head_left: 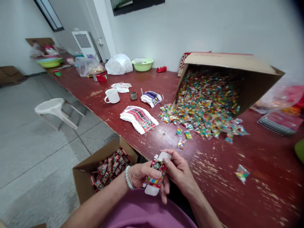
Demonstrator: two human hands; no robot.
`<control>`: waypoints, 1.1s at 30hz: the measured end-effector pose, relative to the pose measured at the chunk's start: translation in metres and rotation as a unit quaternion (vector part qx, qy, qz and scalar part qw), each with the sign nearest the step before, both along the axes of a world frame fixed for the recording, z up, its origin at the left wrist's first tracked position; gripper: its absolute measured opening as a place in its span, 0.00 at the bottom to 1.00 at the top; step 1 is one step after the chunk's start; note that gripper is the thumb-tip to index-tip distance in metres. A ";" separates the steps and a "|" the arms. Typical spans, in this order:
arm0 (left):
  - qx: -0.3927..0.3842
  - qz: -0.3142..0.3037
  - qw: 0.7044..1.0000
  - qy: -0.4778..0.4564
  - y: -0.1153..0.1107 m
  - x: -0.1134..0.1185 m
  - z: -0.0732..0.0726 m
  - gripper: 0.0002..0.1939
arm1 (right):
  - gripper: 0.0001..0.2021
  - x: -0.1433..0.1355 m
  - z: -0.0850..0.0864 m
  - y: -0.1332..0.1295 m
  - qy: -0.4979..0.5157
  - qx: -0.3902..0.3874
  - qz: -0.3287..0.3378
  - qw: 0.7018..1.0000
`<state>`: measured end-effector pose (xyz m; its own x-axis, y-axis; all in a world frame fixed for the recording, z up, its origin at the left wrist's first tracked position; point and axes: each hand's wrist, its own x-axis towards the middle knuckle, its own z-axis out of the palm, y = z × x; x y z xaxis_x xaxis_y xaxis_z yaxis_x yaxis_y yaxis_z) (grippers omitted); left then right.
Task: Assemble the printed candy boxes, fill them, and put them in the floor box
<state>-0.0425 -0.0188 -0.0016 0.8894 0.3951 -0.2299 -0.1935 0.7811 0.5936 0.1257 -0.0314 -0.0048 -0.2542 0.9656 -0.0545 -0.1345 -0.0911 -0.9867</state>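
A small red printed candy box [155, 173], its white end flaps sticking out, is held over my lap at the table's front edge. My left hand [144, 172] grips it with the thumb across its printed face. The fingers of my right hand [177, 169] close on its upper end by a white flap [164, 156]. Whether anything is inside the box cannot be seen. Just beyond my hands lie several clear candy packets [180, 144]. Below and left of them, a cardboard carton [82, 180] holds many red candy boxes [111, 166].
Candy packets [204, 104] spill from a tipped carton [258, 84] across the red table [213, 177]. Flattened red boxes [139, 119], purple-printed ones [151, 98], a white mug [112, 96] and a small dark device [133, 96] lie further left. A white stool [53, 107] stands on the floor.
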 end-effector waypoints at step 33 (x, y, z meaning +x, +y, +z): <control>0.158 0.246 0.929 0.226 -0.005 0.013 0.000 0.14 | 0.17 -0.013 -0.012 -0.002 0.027 -0.052 -0.159 0.985</control>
